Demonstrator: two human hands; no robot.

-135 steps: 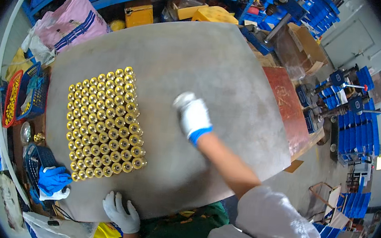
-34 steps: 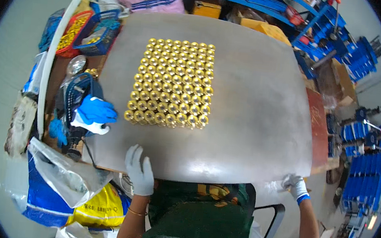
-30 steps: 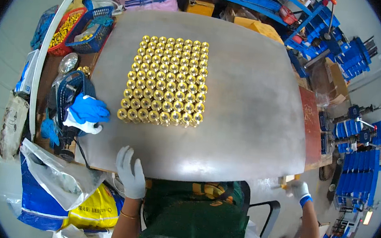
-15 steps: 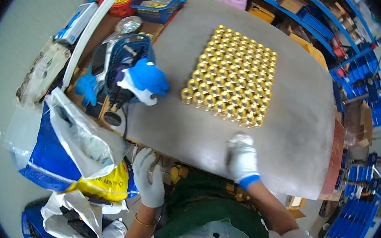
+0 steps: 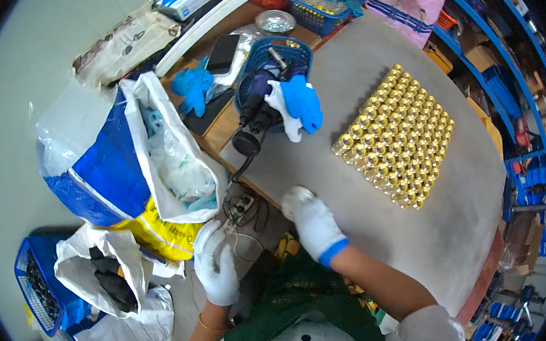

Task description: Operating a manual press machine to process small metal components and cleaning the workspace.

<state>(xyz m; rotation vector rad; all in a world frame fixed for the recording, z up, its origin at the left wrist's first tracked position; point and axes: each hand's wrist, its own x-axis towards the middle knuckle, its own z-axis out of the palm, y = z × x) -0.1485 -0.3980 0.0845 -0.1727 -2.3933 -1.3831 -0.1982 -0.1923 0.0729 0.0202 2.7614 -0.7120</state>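
Observation:
My left hand (image 5: 216, 267), in a white glove, hangs off the table's near edge beside the open white-lined bag (image 5: 211, 194). Its thumb stands apart from the lightly bent fingers, and nothing shows in it. Over the table's near edge is my right hand (image 5: 317, 226), gloved in white with a blue cuff. The fingers there are curled together and slightly blurred; whether they hold anything is hidden. Beyond it, a tight block of gold-coloured metal cylinders (image 5: 397, 140) stands upright in rows on the grey tabletop (image 5: 344, 184).
Left on the table, a blue basket (image 5: 278, 46) holds dark corded tools, with a blue-and-white glove (image 5: 300, 107) draped over it. Close by lie a phone (image 5: 223, 54) and a blue glove (image 5: 192, 85). Cables (image 5: 252, 211) hang below the edge. Blue shelving (image 5: 496, 41) lines the right.
The view has swung left, so the table and cylinders appear further right. My right hand has moved from in front of the cylinders leftward to the near edge. My left hand stays low beside the bag.

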